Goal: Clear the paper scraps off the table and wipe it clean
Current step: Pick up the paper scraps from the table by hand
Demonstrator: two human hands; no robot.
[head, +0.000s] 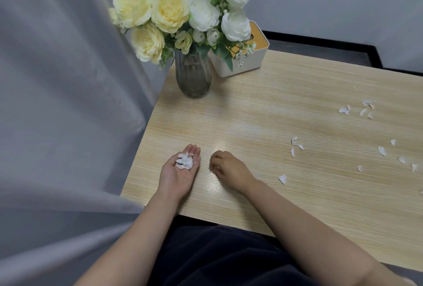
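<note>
I see left hand spread flat cupping gathered scraps, right hand pinching one beside it; many loose scraps right of it, wiping unstarted.

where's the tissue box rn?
In the head view the tissue box stands at the far left corner of the table, right of the glass vase, with flowers partly hiding it.

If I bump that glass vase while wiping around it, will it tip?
Probably yes: the vase looks narrow, and its bouquet spreads far wider, likely top-heavy. Being glass, it may break. The tissue box right beside it might stop a rightward fall.
</note>
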